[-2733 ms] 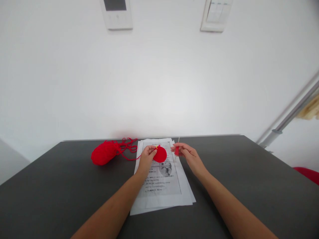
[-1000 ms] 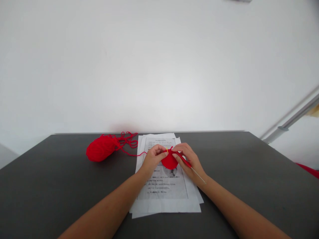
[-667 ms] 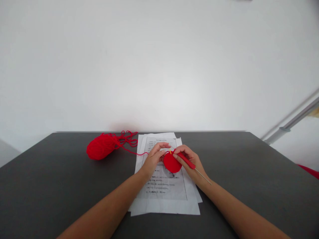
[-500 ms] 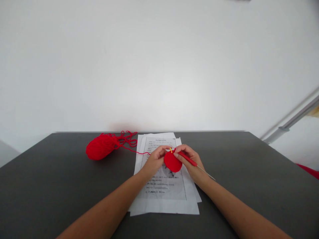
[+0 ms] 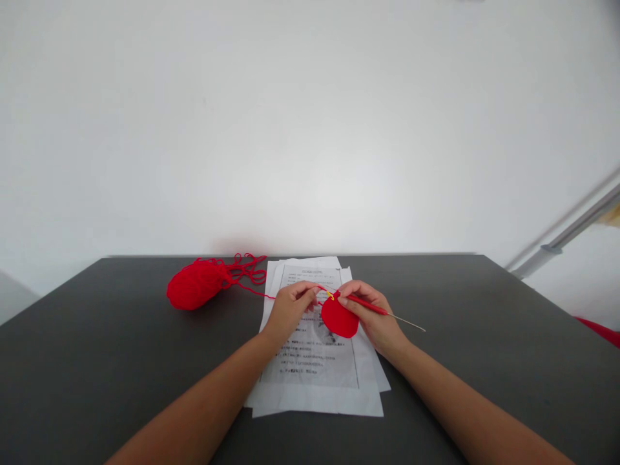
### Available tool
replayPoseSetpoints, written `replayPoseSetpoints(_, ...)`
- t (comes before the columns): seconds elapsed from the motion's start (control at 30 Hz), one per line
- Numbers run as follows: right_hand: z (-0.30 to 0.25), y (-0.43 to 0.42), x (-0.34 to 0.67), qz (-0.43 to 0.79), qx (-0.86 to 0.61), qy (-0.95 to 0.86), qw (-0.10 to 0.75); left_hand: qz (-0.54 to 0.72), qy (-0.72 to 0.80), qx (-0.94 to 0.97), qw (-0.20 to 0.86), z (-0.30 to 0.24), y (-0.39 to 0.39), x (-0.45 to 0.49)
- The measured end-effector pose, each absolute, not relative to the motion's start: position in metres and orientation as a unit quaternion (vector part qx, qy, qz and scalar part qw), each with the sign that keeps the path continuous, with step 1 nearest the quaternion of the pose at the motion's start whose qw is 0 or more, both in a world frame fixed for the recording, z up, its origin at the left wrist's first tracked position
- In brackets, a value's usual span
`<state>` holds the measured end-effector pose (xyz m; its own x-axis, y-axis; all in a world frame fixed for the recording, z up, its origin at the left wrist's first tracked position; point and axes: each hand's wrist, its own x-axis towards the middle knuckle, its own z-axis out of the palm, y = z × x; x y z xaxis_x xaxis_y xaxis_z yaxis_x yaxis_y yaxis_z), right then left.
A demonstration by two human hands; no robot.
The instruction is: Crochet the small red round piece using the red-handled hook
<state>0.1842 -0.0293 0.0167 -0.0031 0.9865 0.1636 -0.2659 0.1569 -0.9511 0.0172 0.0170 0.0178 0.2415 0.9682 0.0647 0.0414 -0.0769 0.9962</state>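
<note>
Our left hand (image 5: pixel 293 305), now farther from disc (image 5: pixel 340 319), pinches yarn (image 5: pixel 321 288), stretching it between; right hand (image 5: pixel 375 316) pinches hook (image 5: pixel 368 305), disc.

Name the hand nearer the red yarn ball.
Left. The left hand is to the right of the red yarn ball; the right hand, holding the red disc, is farther right.

Round red disc (image 5: pixel 340 319), red-handled hook (image 5: pixel 371 306) aslant at its top edge.

Yarn ball (image 5: pixel 194 285) lay left of papers (image 5: pixel 320 398), both on table (image 5: pixel 121 361); disc (image 5: pixel 340 319) was over papers, between left hand (image 5: pixel 288 309) and right hand (image 5: pixel 382 324); wall (image 5: pixel 300 129) stood behind.
</note>
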Motion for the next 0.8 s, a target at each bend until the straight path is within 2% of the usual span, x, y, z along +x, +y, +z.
replayPoseSetpoints(0.27, 0.016, -0.028, 0.184, 0.523, -0.373, -0.513, 0.570, 0.453, 0.459, 0.619, 0.449, 0.018, 0.030, 0.007)
replayPoseSetpoints(0.43, 0.017, -0.029, 0.184, 0.499, -0.382, -0.527, 0.573, 0.413, 0.482, 0.601, 0.486, 0.016, 0.033, 0.007)
replayPoseSetpoints(0.63, 0.022, -0.033, 0.184, 0.391, -0.411, -0.589, 0.575, 0.503, 0.501, 0.574, 0.407, 0.025, 0.015, 0.013)
replayPoseSetpoints(0.8, 0.022, -0.035, 0.186, 0.315, -0.419, -0.646, 0.555, 0.469, 0.424, 0.566, 0.529, 0.030, -0.005, 0.025)
